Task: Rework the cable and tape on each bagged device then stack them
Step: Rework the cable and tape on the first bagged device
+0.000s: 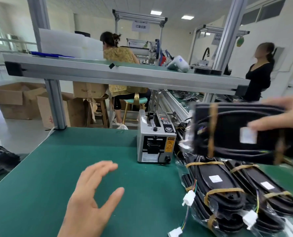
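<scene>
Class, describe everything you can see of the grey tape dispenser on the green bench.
The tape dispenser is a grey metal-looking box standing upright on the green bench, near its far edge. Its top carries a black control panel with buttons, a black roller and a small knob. The front has a dark slot, a yellow warning label, a white printed label and a black knob low at the right. Bagged devices lie just to its right. Neither hand touches it.
</scene>
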{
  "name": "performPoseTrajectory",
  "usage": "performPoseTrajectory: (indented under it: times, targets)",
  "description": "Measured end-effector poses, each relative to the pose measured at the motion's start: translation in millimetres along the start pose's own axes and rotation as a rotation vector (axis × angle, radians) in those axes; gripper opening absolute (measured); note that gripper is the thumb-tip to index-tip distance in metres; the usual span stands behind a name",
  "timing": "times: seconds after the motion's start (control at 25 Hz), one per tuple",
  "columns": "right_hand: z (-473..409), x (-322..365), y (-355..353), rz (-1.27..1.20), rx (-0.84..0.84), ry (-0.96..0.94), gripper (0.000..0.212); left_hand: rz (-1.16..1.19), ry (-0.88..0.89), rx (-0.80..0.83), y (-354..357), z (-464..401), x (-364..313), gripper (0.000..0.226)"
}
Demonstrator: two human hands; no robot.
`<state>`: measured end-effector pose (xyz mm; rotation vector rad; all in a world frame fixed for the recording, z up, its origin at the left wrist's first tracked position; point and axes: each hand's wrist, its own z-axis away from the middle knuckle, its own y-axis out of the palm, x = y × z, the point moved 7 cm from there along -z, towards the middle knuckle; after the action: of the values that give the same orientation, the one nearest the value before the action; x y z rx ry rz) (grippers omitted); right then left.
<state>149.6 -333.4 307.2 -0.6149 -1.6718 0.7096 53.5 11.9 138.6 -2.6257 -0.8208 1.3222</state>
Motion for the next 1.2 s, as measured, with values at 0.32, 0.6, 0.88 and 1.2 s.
performPoseTrajectory:
  times: [0.32, 0.6, 0.88, 1.2]
  targets:
    - [1, 112, 252, 0.508, 0.423, -0.553, 0.076, 0.006, -0.202, 0.333, 35, -24, 20, 0.112]
    - [-12, 69, 254, -0.199, 0.528, -0.381, 0.055, 0.438, -0.417, 0.011, 1, 5, 91, 0.067]
    - [-25, 68, 278, -0.495, 0.443, -0.256, 0.02, 0.51, -0.378, 0.096, 7, 5, 93, 0.064]
    - [-35, 68, 313, -0.211, 0.653, 0.037, 0.033, -0.165, 0.229, 0.227, -8, -7, 29, 0.089]
